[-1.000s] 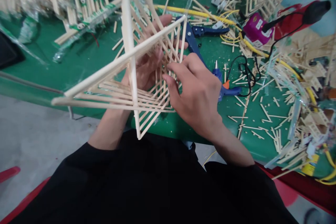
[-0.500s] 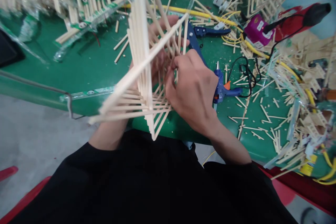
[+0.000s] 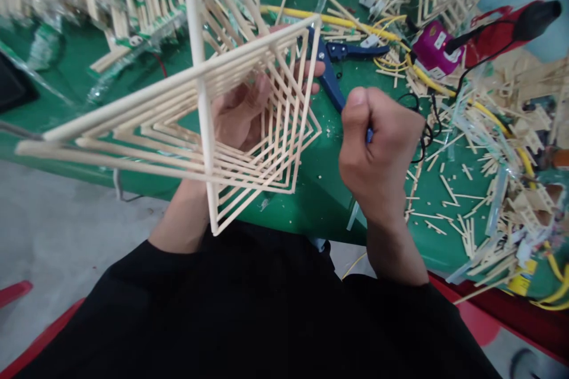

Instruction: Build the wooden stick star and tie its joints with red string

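My left hand sits behind and inside a star-like lattice frame of stacked, thin pale wooden sticks, and holds it up above the table. Its bars partly cover the fingers; some fingertips show past the frame's right side. To the right, my right hand is closed in a fist around the blue glue gun, most of which the hand hides; a bit of blue shows between thumb and fingers. A clear glue stick pokes out below that hand. Blue-handled cutters lie between the frame and my right hand.
Bundles of wrapped sticks lie at the back left on the green table. Stick offcuts and plastic wrappers are scattered on the right. A yellow cable runs past a purple box and a red tool with a black nozzle.
My right hand has left the lattice frame, moved right and closed around the glue gun. The lattice frame has turned in my left hand, so its layered side faces me more openly.
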`<state>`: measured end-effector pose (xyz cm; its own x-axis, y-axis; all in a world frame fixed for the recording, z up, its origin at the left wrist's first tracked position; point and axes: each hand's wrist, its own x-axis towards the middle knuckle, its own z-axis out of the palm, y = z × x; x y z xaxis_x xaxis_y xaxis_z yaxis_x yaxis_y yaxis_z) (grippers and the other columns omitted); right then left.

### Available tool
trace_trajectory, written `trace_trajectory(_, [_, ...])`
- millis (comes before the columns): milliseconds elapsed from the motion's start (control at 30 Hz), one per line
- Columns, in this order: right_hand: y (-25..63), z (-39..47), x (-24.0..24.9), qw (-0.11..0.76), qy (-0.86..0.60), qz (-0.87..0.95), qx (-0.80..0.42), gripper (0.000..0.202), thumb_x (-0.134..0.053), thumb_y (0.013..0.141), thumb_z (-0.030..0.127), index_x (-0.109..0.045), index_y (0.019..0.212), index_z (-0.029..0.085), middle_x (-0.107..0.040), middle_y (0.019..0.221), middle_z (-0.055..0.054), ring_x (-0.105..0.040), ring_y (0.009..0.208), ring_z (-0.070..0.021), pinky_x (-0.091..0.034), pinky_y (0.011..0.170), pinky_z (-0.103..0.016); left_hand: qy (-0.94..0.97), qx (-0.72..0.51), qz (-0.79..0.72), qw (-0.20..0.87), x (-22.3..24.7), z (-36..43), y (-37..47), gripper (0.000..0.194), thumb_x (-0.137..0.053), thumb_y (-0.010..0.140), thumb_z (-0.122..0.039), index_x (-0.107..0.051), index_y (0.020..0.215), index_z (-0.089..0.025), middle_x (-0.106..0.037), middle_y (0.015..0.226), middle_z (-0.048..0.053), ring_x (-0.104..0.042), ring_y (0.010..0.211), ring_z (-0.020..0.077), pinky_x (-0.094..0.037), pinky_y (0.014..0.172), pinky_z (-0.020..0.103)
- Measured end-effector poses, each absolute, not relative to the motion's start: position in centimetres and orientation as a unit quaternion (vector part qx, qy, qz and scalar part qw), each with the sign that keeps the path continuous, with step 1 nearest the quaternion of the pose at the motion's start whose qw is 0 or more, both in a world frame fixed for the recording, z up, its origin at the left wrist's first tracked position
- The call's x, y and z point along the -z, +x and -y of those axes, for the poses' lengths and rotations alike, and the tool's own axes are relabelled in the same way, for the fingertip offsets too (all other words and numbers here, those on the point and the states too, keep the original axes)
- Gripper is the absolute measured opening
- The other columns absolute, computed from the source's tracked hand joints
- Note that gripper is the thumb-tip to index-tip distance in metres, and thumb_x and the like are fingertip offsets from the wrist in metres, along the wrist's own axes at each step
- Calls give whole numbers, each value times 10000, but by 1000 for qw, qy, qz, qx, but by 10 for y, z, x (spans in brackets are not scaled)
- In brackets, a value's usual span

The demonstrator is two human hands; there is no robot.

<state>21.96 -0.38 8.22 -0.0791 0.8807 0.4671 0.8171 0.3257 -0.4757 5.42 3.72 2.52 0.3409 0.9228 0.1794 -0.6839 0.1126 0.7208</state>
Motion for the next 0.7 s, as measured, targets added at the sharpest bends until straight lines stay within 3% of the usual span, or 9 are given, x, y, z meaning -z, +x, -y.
trace_trajectory(67, [220,5,-76,370,-578,722,-85,482,-367,1078,386,-295,626,233,-322,565,50,-312,520,-86,-242,549,-305,371,-553,-154,730,-27,-36,54,333,-427,1069,-170,-511,1382,-92,-728,1210,69,-734,1082,145,-617,940,266])
trace_trajectory(200, [218,13,-67,445,-559,689,-121,426,-479,1047,374,-427,648,234,-365,552,56,-335,492,-88,-251,499,-302,374,-546,-151,735,-31,-34,52,656,-725,939,-337,-430,1513,-216,-738,1188,51,-737,1095,177,-611,987,279])
trace_trajectory(300, [214,21,-64,460,-527,692,-179,305,-499,1032,285,-505,732,230,-439,592,64,-386,487,-70,-296,481,-271,349,-530,-177,752,-32,-32,53,552,-736,926,-360,-538,1427,-238,-729,1213,39,-734,1113,184,-624,982,290])
trace_trajectory(400, [210,28,-63,449,-508,700,-223,247,-477,1036,257,-556,804,221,-514,640,62,-445,513,-63,-350,492,-244,365,-541,-208,728,-31,-32,54,372,-747,916,-397,-668,1217,-194,-749,1187,38,-769,992,189,-667,860,286])
trace_trajectory(567, [204,37,-63,447,-486,728,-182,179,-488,1021,209,-609,888,218,-647,741,28,-540,599,-89,-455,573,-265,398,-557,-237,689,-24,-33,58,439,-781,873,-475,-668,1141,-145,-786,1073,91,-782,764,211,-673,640,271])
trace_trajectory(700, [201,38,-72,470,-493,728,-84,142,-503,1002,177,-634,973,225,-658,799,-20,-577,668,-134,-513,649,-318,394,-572,-251,674,-22,-34,64,487,-820,824,-513,-667,1113,-153,-798,1007,56,-783,806,204,-665,678,248])
